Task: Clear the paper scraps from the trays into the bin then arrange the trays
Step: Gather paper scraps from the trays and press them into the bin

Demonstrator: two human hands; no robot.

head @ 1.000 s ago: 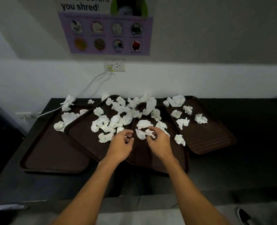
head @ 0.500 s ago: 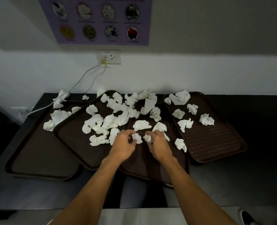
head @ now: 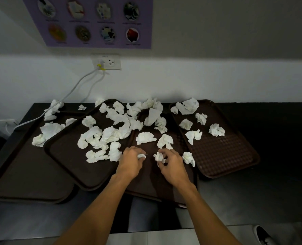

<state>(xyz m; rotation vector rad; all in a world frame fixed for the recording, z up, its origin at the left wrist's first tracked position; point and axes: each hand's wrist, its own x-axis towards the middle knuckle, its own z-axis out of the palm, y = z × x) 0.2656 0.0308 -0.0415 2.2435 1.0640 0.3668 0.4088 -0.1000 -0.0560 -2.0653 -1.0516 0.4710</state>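
Gathering crumpled paper, a person works both hands over the middle tray (head: 146, 183) on a black counter (head: 270, 191).
The left hand (head: 129, 163) has its fingers curled round a small white scrap (head: 141, 155); the right hand (head: 173, 167) pinches a second scrap (head: 159, 157) between thumb and bent fingertips. More loose scraps (head: 144, 137) lie scattered across the overlapping brown trays, thickest on the tray to the left (head: 72, 160); the right-hand tray (head: 226, 156) holds several, set apart from one another.
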